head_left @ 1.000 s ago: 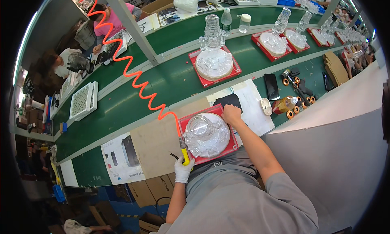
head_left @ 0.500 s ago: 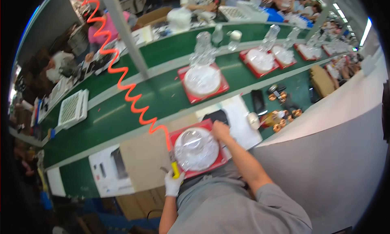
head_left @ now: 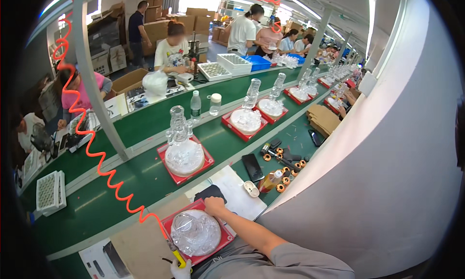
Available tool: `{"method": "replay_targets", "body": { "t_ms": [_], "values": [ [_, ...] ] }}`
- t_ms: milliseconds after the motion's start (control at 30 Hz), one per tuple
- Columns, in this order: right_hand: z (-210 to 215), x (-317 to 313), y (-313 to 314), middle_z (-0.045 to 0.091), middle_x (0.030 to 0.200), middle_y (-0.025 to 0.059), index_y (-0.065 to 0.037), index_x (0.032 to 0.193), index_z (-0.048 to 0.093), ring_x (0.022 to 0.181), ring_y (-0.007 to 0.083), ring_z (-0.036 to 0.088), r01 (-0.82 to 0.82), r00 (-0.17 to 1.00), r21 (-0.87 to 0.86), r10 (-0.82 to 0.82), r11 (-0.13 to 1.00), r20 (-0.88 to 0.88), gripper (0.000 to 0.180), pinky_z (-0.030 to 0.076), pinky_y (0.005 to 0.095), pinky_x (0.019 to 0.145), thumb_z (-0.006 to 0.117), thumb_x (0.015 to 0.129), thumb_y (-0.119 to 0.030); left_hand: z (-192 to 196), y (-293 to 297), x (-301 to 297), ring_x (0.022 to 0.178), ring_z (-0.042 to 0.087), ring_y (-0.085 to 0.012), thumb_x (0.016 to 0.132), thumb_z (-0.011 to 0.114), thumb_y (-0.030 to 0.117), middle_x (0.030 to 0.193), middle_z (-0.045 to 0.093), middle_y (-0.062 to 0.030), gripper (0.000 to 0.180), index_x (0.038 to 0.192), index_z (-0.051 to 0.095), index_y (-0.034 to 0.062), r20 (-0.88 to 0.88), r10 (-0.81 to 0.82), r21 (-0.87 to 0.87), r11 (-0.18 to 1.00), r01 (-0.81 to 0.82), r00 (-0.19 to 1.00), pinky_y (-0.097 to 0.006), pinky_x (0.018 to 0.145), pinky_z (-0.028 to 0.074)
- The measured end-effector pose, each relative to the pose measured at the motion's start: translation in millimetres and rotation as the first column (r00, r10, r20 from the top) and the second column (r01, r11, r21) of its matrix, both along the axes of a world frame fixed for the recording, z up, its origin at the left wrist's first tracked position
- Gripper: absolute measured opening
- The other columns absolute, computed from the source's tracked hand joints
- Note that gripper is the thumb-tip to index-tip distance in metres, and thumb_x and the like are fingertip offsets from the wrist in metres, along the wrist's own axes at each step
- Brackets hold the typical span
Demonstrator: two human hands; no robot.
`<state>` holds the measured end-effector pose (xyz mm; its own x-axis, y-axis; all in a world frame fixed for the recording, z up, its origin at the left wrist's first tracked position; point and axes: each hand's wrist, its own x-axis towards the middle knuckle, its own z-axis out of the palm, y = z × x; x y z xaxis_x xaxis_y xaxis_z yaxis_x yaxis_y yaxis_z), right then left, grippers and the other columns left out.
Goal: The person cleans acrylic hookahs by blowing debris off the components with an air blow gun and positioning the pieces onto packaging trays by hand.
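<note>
Looking down, I see my right hand (head_left: 214,206) resting on the far rim of the clear glass piece (head_left: 194,232), its fingers curled down over the edge; how tightly they grip I cannot tell. That glass piece sits on a red tray (head_left: 224,238) on the tabletop (head_left: 140,245) just in front of me. My gloved left hand (head_left: 180,270) is at the bottom edge, its fingers wrapped around a yellow-tipped tool (head_left: 177,256) joined to an orange coiled hose (head_left: 104,170), which touches the near side of the glass. A black pad (head_left: 209,191) lies just beyond my right hand. Further out, on the green conveyor belt (head_left: 145,121), stands another glass vessel (head_left: 182,145) on its own red tray.
</note>
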<state>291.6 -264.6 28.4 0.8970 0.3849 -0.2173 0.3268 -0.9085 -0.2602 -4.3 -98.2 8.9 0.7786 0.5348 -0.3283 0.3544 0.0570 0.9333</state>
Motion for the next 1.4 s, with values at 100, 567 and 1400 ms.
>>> {"method": "replay_targets", "body": {
  "t_ms": [100, 567, 1400],
  "values": [
    [-12.6, -4.3, -1.2, 0.069, 0.080, 0.0197, -0.006, 0.078, 0.068, 0.075, 0.0339, 0.070, 0.025, 0.995, 0.046, -0.030, 0.999, 0.093, 0.013, 0.055, 0.0446, 0.063, 0.062, 0.075, -0.016, 11.4, -1.2, 1.4, 0.050, 0.046, -0.0084, 0.078, 0.077, 0.010, 0.067, 0.054, -0.0009, 0.025, 0.092, 0.059, 0.0018, -0.008, -0.011, 0.027, 1.000, 0.011, 1.000, -0.024, 0.043, 0.036],
    [11.7, 8.4, -0.9, 0.068, 0.101, 0.0222, -0.001, 0.098, 0.067, 0.093, 0.0343, 0.068, -0.055, 0.974, -0.076, 0.036, 0.996, -0.224, 0.029, 0.054, 0.0449, 0.076, 0.060, 0.077, -0.021, -2.8, -1.9, 0.1, 0.049, 0.045, -0.0091, 0.078, 0.077, 0.009, 0.066, 0.052, -0.0014, 0.026, 0.090, 0.056, 0.0008, 0.019, 0.016, -0.017, 1.000, -0.015, 1.000, -0.025, 0.042, 0.035],
    [24.1, 13.7, -9.1, 0.060, 0.103, 0.0202, 0.000, 0.082, 0.068, 0.078, 0.0332, 0.068, -0.553, 0.813, -0.235, 0.580, 0.799, 0.059, 0.018, 0.053, 0.0448, 0.063, 0.061, 0.077, -0.016, -65.3, 5.5, -5.2, 0.047, 0.046, -0.0086, 0.080, 0.074, 0.012, 0.062, 0.052, -0.0003, 0.020, 0.085, 0.057, 0.0040, -0.008, -0.023, 0.168, 0.985, 0.024, 1.000, -0.025, 0.041, 0.036]
  ]
}}
